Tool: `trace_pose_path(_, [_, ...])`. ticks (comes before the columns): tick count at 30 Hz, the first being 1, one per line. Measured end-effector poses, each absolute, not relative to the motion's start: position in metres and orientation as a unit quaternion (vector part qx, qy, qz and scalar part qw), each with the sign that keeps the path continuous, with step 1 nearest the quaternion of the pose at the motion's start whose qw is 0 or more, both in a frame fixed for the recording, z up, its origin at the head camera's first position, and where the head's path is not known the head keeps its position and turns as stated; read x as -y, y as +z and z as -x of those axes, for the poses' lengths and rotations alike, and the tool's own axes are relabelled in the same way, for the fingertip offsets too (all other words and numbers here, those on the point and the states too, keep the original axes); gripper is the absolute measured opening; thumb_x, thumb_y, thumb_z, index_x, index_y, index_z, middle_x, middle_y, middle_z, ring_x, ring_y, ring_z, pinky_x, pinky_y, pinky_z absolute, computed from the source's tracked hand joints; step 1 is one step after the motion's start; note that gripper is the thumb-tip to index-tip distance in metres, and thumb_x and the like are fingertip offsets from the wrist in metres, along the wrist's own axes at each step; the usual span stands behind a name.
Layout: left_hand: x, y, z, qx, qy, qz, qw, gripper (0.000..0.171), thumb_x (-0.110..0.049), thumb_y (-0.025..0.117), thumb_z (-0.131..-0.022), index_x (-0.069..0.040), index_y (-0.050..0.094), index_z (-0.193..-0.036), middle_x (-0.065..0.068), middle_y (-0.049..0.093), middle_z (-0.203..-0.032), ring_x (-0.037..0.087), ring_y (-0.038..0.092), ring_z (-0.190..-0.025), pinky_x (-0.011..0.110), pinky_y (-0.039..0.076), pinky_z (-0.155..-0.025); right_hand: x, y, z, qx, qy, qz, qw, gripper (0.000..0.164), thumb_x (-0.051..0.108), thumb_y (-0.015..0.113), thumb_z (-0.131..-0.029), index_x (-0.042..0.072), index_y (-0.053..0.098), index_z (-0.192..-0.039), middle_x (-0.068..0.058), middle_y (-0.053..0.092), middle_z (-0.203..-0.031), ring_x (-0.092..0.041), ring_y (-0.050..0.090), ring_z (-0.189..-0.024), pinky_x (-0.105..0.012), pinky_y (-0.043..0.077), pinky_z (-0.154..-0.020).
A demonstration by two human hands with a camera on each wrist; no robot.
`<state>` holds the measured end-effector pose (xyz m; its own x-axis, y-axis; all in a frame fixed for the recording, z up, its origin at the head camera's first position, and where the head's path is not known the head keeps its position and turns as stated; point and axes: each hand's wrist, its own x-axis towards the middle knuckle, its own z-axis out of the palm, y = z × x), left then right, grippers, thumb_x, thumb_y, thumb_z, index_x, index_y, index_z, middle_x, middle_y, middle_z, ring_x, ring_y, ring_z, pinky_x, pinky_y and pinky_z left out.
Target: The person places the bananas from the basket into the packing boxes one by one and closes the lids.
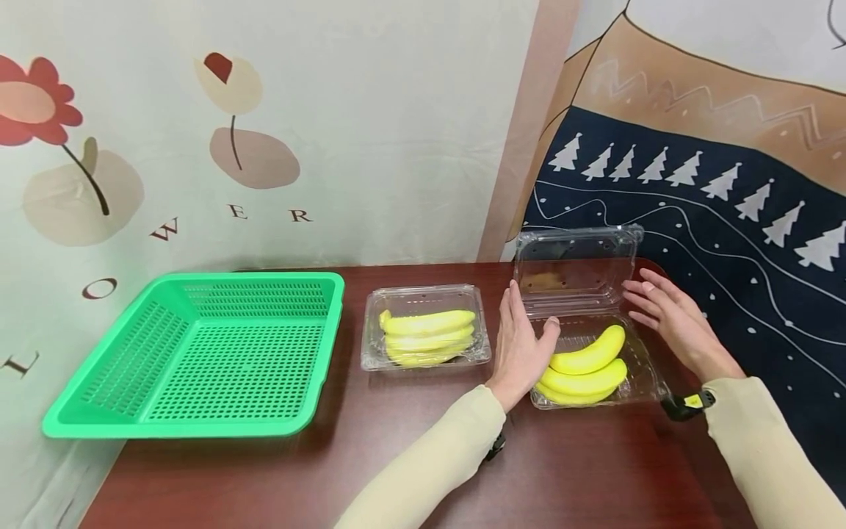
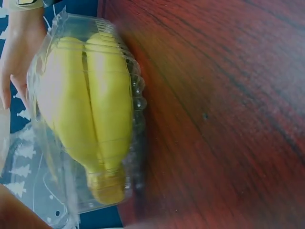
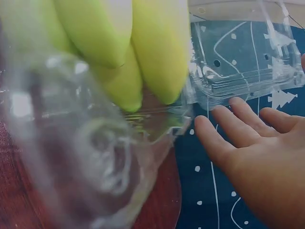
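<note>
A clear plastic clamshell box [image 1: 641, 367] stands at the right of the table, its lid [image 1: 575, 268] raised upright at the back. Several yellow bananas [image 1: 588, 360] lie in its base; the left wrist view shows two of them [image 2: 107, 95] side by side through the plastic wall. My left hand [image 1: 522, 349] is at the box's left side, fingers straight and pointing up past the hinge, holding nothing. On the other side my right hand [image 1: 681, 323] has its fingers extended, fingertips right at the lid's lower right edge [image 3: 248, 90].
Left of the open box, a second clear clamshell [image 1: 426, 294] sits closed with several bananas [image 1: 429, 323] inside. Farther left is a green perforated plastic basket [image 1: 324, 353]. Printed cloths [image 1: 396, 147] hang behind the dark red wooden table [image 1: 562, 470] and along its right edge.
</note>
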<state>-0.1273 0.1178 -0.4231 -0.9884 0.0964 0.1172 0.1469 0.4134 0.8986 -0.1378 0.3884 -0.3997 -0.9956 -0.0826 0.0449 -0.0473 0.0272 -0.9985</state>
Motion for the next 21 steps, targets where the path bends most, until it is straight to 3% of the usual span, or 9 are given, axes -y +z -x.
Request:
trace_pose_path(5, [-0.117, -0.42, 0.125, 0.839, -0.538, 0.076, 0.022, 0.087, -0.044, 0.054, -0.1, -0.022, 0.005, -0.168, 0.003, 0.015, -0.173, 0.026, 0.034, -0.151, 0.045, 0.032, -0.121, -0.389, -0.398, 0.135, -0.714, -0.698, 0.051, 0.014, 0.07, 0.03, 0.042, -0.113, 0.003, 0.006, -0.166, 0.01, 0.054, -0.136, 0.006, 0.061, -0.116, -0.013, 0.051, -0.092])
trace_pose_path(13, [-0.112, -0.417, 0.119, 0.826, -0.554, 0.097, 0.022, 0.084, -0.048, 0.048, -0.101, -0.019, 0.006, -0.168, 0.0, 0.015, -0.173, 0.019, 0.024, -0.156, 0.045, 0.024, -0.124, -0.391, -0.398, 0.125, -0.723, -0.688, 0.067, 0.015, 0.068, 0.035, 0.037, -0.114, 0.005, 0.008, -0.166, 0.004, 0.048, -0.148, 0.006, 0.058, -0.121, -0.013, 0.05, -0.094])
trace_pose_path(21, [-0.102, -0.415, 0.108, 0.817, -0.562, 0.129, 0.011, 0.08, -0.056, 0.038, -0.103, -0.015, 0.015, -0.168, 0.004, 0.015, -0.173, 0.021, 0.016, -0.158, 0.052, 0.02, -0.125, -0.393, -0.396, 0.112, -0.72, -0.684, 0.115, 0.01, 0.059, 0.029, 0.031, -0.115, 0.003, 0.014, -0.165, 0.011, 0.05, -0.146, 0.005, 0.056, -0.126, -0.013, 0.049, -0.096])
